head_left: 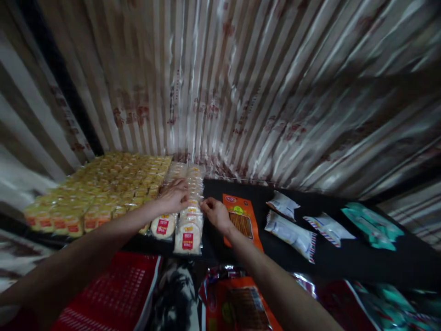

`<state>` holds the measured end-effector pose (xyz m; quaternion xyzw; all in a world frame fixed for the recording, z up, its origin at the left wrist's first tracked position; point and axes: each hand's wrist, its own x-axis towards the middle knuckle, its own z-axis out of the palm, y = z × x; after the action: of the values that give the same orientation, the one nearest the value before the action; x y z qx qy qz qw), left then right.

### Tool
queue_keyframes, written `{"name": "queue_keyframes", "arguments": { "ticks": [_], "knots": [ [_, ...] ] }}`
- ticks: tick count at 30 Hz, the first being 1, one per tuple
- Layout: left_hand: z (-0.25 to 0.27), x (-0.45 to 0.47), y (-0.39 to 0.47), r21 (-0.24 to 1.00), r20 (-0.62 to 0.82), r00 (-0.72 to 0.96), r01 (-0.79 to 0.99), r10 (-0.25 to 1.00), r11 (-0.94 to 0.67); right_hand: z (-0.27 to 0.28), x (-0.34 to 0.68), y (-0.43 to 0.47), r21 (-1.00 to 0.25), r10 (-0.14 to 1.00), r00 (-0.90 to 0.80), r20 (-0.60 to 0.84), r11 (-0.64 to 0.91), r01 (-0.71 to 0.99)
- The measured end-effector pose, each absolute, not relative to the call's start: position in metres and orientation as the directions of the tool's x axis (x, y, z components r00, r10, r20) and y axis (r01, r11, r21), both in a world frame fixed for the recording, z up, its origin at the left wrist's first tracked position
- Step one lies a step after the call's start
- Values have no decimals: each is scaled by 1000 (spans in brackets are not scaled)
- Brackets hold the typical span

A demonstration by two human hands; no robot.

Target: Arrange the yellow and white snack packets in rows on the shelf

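Observation:
Two rows of clear-wrapped round white crackers with red labels stand on the black table: a left row (163,226) and a slightly longer right row (188,236). My left hand (175,195) lies over the left row, its fingers apart and reaching to the near side of the right row's packets. On the other side, my right hand (215,212) has its fingers curled and pinched together at the right row's edge. Whether a wrapper edge is between those fingertips is too dim to tell. An orange packet of brown sticks (238,216) lies just beyond my right hand.
A block of yellow packets (113,184) fills the left of the black table (347,262). White packets (292,232) and teal packets (372,225) lie to the right. Below the front edge are a red basket (117,285) and more orange packets (237,308). Striped plastic sheeting (220,92) hangs behind.

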<state>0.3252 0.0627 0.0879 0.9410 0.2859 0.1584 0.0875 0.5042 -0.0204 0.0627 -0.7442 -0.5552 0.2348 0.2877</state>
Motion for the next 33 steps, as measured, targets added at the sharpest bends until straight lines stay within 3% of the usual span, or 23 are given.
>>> {"name": "queue_keyframes", "arguments": {
  "ticks": [5,8,11,17,22,27,33],
  "knots": [
    [89,328,63,217,237,797,514,556,-830,71,506,-32,-692,947,318,-47,-260,673],
    [90,329,63,203,233,806,507,544,-838,71,510,-42,-694,970,230,-75,-217,687],
    [90,330,62,205,222,801,520,557,-829,66,513,-48,-740,982,167,-87,-176,649],
    [93,328,51,236,268,768,533,581,-813,56,508,-48,-820,977,200,-75,-175,546],
    [91,321,0,285,408,637,592,654,-754,58,501,-46,-797,973,229,-17,-152,585],
    [63,305,-75,354,414,493,687,765,-634,52,501,-41,-794,964,265,11,-153,588],
    [20,298,-115,447,497,326,698,804,-559,49,503,-50,-812,938,343,37,-172,557]
  ]
}}
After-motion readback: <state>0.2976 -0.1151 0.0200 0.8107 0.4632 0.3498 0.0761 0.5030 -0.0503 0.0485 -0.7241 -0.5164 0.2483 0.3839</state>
